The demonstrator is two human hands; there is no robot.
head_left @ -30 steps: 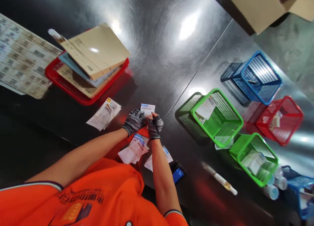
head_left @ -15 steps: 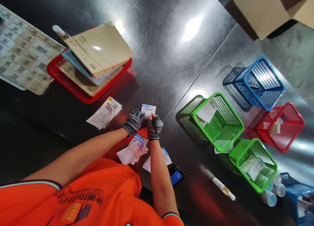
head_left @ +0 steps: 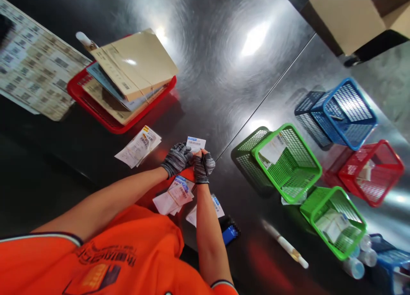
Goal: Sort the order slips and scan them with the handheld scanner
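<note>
Holding the slip (head_left: pixel 196 143) at its near left edge: left hand (head_left: pixel 177 159), fingers curled nearly closed, forearm slanting in from near left. Right hand (head_left: pixel 204 166) closed round a dark pen (head_left: pixel 205 164), forearm almost straight toward far side. Both in striped gloves.

Slip is above the bench (head_left: pixel 211 94), blue header and barcode at its far end; small print unreadable. Hands cover its near part, can't tell its long axis. Pen slants, near end slightly right.

Red tray (head_left: pixel 120 129) far left, paper bundle (head_left: pixel 173 196) just near the hands, green basket (head_left: pixel 290 166) to right.
</note>
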